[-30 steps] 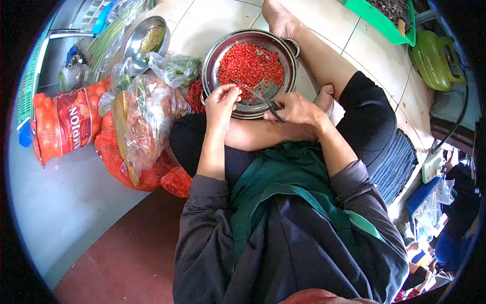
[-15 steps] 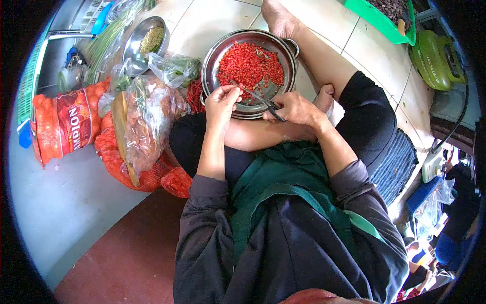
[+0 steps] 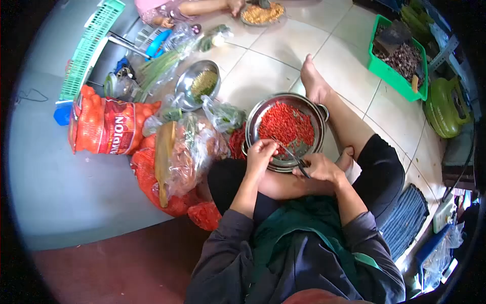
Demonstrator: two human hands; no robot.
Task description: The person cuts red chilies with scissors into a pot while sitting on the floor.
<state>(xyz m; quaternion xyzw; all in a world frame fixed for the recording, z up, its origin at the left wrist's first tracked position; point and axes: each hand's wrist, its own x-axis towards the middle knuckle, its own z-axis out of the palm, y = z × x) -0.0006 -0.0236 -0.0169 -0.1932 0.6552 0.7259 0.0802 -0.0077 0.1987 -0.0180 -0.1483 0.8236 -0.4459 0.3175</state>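
Observation:
A steel pot [image 3: 248,125] with loop handles stands by my crossed legs, holding chopped red chillies [image 3: 286,124]. Over its near edge, my right hand [image 3: 324,167] is closed around the black handles of a pair of scissors [image 3: 292,155]. Their blades point up and left toward my left hand [image 3: 261,153]. Thumb and fingers of that left hand are pinched together above the pot's near left rim; what they hold is too small to make out. Whole red chillies [image 3: 237,144] lie just left of the pot.
On the left are a red net sack [image 3: 116,126], a plastic bag [image 3: 190,157], a wooden board [image 3: 164,157] and a steel bowl [image 3: 215,88]. A green crate [image 3: 377,66] and gas cylinder [image 3: 445,109] stand right. Another person's leg [image 3: 210,7] shows at the top, near a bowl of orange-yellow pieces [image 3: 262,15].
The view has shifted up and left, so the pot and hands appear lower and further right. Another person's leg has come into sight. Both hands keep nearly the same pose over the pot.

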